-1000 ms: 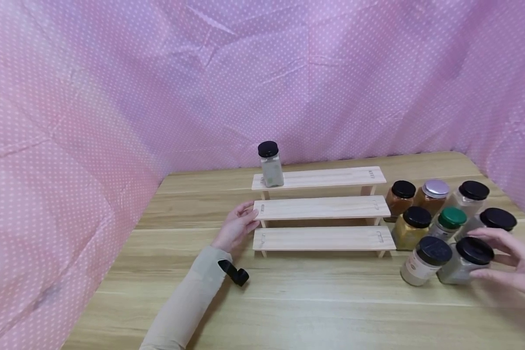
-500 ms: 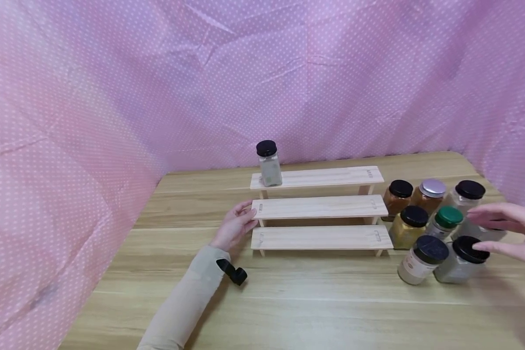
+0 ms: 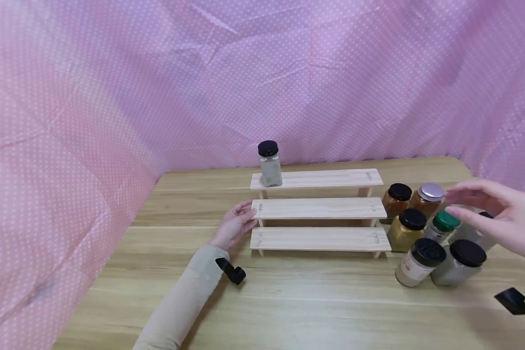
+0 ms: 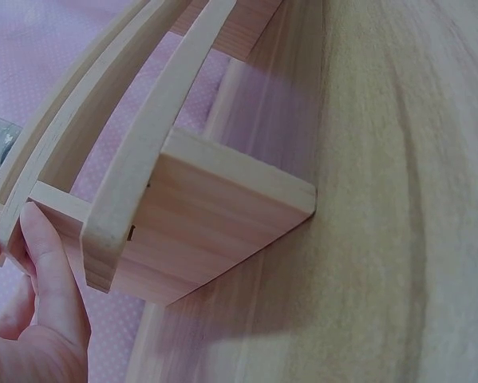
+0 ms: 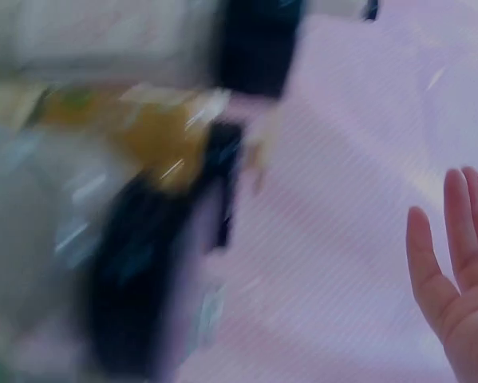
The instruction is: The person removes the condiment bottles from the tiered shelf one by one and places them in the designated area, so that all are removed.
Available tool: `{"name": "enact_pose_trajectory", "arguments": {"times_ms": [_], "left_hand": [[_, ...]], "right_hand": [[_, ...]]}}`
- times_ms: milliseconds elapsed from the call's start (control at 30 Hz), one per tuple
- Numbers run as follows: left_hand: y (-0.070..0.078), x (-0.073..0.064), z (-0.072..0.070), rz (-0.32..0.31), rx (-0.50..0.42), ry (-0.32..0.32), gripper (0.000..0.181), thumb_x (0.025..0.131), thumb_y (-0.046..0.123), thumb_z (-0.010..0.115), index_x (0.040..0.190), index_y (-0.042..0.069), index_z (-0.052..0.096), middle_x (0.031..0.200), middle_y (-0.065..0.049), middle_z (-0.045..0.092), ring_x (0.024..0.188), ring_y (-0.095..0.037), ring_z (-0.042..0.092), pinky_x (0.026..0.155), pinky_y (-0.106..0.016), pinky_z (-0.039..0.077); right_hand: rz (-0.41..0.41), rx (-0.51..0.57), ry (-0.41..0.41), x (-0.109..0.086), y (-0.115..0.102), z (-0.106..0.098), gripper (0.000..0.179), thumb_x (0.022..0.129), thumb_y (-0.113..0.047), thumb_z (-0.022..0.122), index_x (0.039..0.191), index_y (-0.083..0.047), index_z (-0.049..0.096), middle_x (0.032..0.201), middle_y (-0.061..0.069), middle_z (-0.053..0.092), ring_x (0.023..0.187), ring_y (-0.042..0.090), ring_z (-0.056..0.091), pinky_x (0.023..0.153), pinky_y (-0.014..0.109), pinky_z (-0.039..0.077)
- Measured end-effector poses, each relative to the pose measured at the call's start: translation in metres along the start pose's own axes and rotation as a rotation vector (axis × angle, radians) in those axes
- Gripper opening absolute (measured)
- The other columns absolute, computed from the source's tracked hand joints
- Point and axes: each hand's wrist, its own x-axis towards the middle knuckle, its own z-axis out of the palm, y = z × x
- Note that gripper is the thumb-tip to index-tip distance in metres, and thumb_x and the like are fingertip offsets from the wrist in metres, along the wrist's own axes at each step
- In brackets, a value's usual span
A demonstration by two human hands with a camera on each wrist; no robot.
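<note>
A three-step wooden spice rack [image 3: 319, 238] stands on the table. My left hand [image 3: 234, 224] pinches the left end of its middle step; in the left wrist view the thumb and fingers [image 4: 53, 275] lie on both sides of that board end. One clear jar with a black lid [image 3: 271, 167] stands upright on the top step's left end. My right hand [image 3: 503, 214], fingers loosely bent and holding nothing, hovers over the jars right of the rack, near the green-lidded jar [image 3: 446, 221] and the silver-lidded jar [image 3: 429, 194]. It hides part of the jars behind it.
Also in the group are a yellow spice jar [image 3: 406, 231], a reddish spice jar [image 3: 396, 201], a labelled jar [image 3: 413, 270] and a grey-white jar [image 3: 452, 267], all black-lidded. Pink dotted cloth [image 3: 288, 87] hangs behind the wooden table [image 3: 315, 311].
My right hand has left the front black-lidded jar and moved up and back over the rear jars. The left hand keeps its hold on the rack.
</note>
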Motion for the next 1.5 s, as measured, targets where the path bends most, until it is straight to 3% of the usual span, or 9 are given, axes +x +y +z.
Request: {"name": "enact_pose_trajectory", "arguments": {"times_ms": [100,267,367,500,733,967,1133,1300,1500], "left_hand": [[0.0,0.001,0.001,-0.002,0.004,-0.006,0.049,0.096,-0.003,0.048,0.142,-0.002,0.033,0.099,-0.002,0.051,0.079,-0.008,0.057,0.076,-0.016,0.052],[-0.001,0.0,0.002,0.011,0.008,-0.006,0.049,0.096,-0.003,0.047,0.142,-0.003,0.032,0.098,-0.003,0.051,0.078,-0.007,0.057,0.074,-0.015,0.052],[-0.001,0.0,0.002,0.013,0.01,-0.008,0.049,0.096,-0.002,0.047,0.143,-0.003,0.031,0.098,-0.002,0.05,0.078,-0.006,0.057,0.074,-0.015,0.052],[-0.001,0.0,0.0,0.014,0.02,-0.001,0.049,0.097,-0.003,0.046,0.143,-0.002,0.031,0.099,-0.001,0.049,0.079,-0.006,0.056,0.074,-0.015,0.052],[0.002,-0.001,-0.003,0.009,0.029,-0.009,0.049,0.097,-0.001,0.046,0.144,0.0,0.031,0.104,-0.003,0.047,0.082,-0.006,0.055,0.077,-0.016,0.052],[0.001,-0.002,-0.002,-0.003,0.037,-0.021,0.049,0.097,-0.002,0.046,0.143,-0.001,0.031,0.102,-0.002,0.05,0.081,-0.007,0.057,0.076,-0.016,0.052],[-0.001,-0.003,-0.002,0.011,0.019,-0.02,0.049,0.096,-0.002,0.047,0.143,-0.002,0.031,0.099,-0.001,0.051,0.08,-0.007,0.057,0.076,-0.016,0.052],[-0.002,-0.003,-0.003,0.017,0.012,-0.018,0.05,0.096,0.0,0.05,0.142,-0.003,0.031,0.098,-0.002,0.052,0.08,-0.006,0.057,0.075,-0.016,0.052],[-0.001,-0.004,-0.002,0.019,0.004,-0.031,0.05,0.096,-0.002,0.047,0.143,-0.002,0.031,0.097,-0.001,0.051,0.078,-0.006,0.056,0.075,-0.015,0.052]], "right_hand": [[0.024,0.049,0.014,0.01,-0.017,0.008,0.042,0.077,0.024,0.06,0.109,-0.003,0.062,0.1,-0.013,0.066,0.088,-0.006,0.063,0.071,0.003,0.047],[-0.049,0.265,-0.051,0.028,-0.041,0.027,0.041,0.077,0.027,0.057,0.112,0.006,0.058,0.103,0.0,0.066,0.094,0.003,0.065,0.075,0.009,0.051],[-0.079,0.399,-0.091,0.038,-0.05,0.039,0.041,0.077,0.025,0.057,0.113,0.006,0.059,0.103,0.001,0.066,0.095,0.006,0.065,0.074,0.011,0.052],[-0.075,0.492,-0.116,0.055,-0.058,0.058,0.04,0.079,0.023,0.057,0.112,0.0,0.062,0.1,-0.001,0.068,0.092,0.007,0.066,0.072,0.012,0.052],[-0.021,0.415,-0.153,0.084,-0.07,0.103,0.043,0.081,0.017,0.06,0.111,-0.014,0.061,0.103,-0.005,0.063,0.092,0.007,0.062,0.078,0.015,0.053],[0.124,0.326,-0.22,0.1,-0.068,0.136,0.042,0.087,0.003,0.062,0.126,0.003,0.047,0.11,0.004,0.056,0.101,0.012,0.056,0.084,0.017,0.052],[0.201,0.338,-0.223,0.108,-0.061,0.151,0.047,0.089,-0.002,0.063,0.131,0.0,0.043,0.119,0.012,0.052,0.108,0.018,0.052,0.085,0.017,0.049],[0.224,0.353,-0.192,0.112,-0.051,0.164,0.046,0.089,-0.005,0.063,0.131,-0.002,0.044,0.118,0.008,0.053,0.108,0.016,0.052,0.089,0.023,0.049],[0.229,0.398,-0.128,0.117,-0.042,0.182,0.05,0.087,0.0,0.064,0.132,0.0,0.042,0.12,0.014,0.051,0.111,0.025,0.052,0.101,0.04,0.044]]}}
